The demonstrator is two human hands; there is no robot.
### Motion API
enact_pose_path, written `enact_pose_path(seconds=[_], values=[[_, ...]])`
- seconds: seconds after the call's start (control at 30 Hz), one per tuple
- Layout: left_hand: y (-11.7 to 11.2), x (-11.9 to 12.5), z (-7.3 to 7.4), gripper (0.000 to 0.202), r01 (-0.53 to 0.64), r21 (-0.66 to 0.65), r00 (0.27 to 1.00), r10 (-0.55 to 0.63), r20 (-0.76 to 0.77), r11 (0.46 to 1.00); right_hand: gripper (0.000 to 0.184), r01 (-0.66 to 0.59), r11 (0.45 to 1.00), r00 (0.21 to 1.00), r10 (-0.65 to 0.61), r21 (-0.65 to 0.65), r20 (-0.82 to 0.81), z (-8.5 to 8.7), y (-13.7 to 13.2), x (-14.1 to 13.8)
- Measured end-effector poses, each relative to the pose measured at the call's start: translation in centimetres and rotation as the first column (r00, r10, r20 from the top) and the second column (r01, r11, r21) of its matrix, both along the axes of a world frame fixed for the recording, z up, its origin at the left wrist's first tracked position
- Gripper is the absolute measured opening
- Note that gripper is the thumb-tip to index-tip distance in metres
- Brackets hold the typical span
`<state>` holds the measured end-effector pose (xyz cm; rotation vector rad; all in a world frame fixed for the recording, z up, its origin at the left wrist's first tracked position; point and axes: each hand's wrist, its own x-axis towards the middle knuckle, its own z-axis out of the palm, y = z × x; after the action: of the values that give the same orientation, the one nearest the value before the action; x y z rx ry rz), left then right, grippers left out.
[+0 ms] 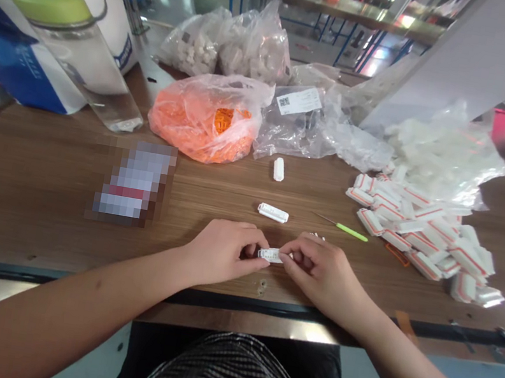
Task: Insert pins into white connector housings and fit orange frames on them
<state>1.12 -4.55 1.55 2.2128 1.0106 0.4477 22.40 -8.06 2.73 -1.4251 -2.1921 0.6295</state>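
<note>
My left hand (pixel 225 250) and my right hand (pixel 320 270) meet near the front edge of the wooden table (pixel 39 192). Both pinch the same small white plastic part (pixel 270 255), one at each end, fingers curled around it. Just beyond the hands lies another white plastic part (pixel 272 212), and a third white piece (pixel 278 169) rests farther back. A thin green-handled tool (pixel 347 229) lies to the right of them, untouched.
A heap of white-and-orange assembled parts (pixel 424 234) sits at right. Bags stand behind: orange pieces (pixel 206 120), clear bags of white pieces (pixel 443 147) (pixel 238 44). A water bottle with green lid (pixel 77 50) and a blurred packet (pixel 135 182) are at left.
</note>
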Motion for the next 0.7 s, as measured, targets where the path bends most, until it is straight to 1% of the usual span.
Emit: enact_pose_path(seconds=[0.1,0.2,0.27,0.3,0.33,0.4,0.47,0.5,0.53,0.57,0.6,0.63,0.7], values=[[-0.1,0.0,-0.1,0.016,-0.014,0.006,1.0,0.014,0.003,1.0,0.023,-0.073,0.988,0.993,0.059,0.133,0.102,0.2,-0.4,-0.1],[-0.1,0.0,-0.2,0.016,-0.019,0.011,1.0,0.018,0.023,1.0,0.027,-0.141,0.953,0.961,0.068,0.267,0.267,0.1,-1.2,-0.3],[-0.1,0.0,-0.1,0.015,-0.01,0.014,1.0,0.01,0.025,1.0,0.027,-0.172,0.934,0.935,0.055,0.313,0.349,-0.2,-1.8,-0.6],[-0.1,0.0,-0.1,0.015,-0.005,0.015,1.0,0.005,0.02,1.0,0.027,-0.176,0.931,0.931,0.053,0.319,0.36,-0.3,-2.1,-0.6],[0.0,0.0,-0.1,0.015,-0.002,0.013,1.0,0.002,0.01,1.0,0.028,-0.167,0.934,0.937,0.051,0.315,0.344,-0.4,-2.4,-0.5],[0.0,-0.1,0.0,0.014,-0.002,0.001,1.0,0.002,-0.011,1.0,0.029,-0.1,0.952,0.969,0.027,0.288,0.245,-0.5,-2.5,0.2],[0.0,-0.1,0.0,0.014,-0.005,-0.013,1.0,0.005,-0.027,1.0,0.028,0.032,0.967,0.99,-0.065,0.251,0.127,-0.4,-2.2,1.6],[0.1,-0.1,0.0,0.014,-0.004,-0.017,1.0,0.004,-0.03,1.0,0.026,0.119,0.966,0.985,-0.144,0.228,0.094,-0.4,-1.8,2.6],[0.1,-0.1,0.0,0.014,-0.001,-0.018,1.0,0.0,-0.03,1.0,0.024,0.2,0.958,0.97,-0.223,0.208,0.094,-0.4,-1.4,3.7],[0.1,-0.1,0.0,0.014,0.004,-0.014,1.0,-0.004,-0.028,1.0,0.022,0.261,0.95,0.949,-0.285,0.173,0.134,-0.4,-0.8,4.9],[0.1,-0.1,0.0,0.013,0.008,-0.008,1.0,-0.008,-0.027,1.0,0.021,0.297,0.947,0.931,-0.316,0.124,0.184,-0.4,-0.3,5.9],[0.1,-0.1,0.0,0.013,0.012,-0.001,1.0,-0.012,-0.026,1.0,0.02,0.309,0.949,0.925,-0.316,0.066,0.209,-0.6,0.2,6.9],[0.2,-0.1,0.0,0.013,0.02,0.013,1.0,-0.019,-0.023,1.0,0.021,0.302,0.953,0.94,-0.292,-0.033,0.176,-0.9,1.2,8.2]])
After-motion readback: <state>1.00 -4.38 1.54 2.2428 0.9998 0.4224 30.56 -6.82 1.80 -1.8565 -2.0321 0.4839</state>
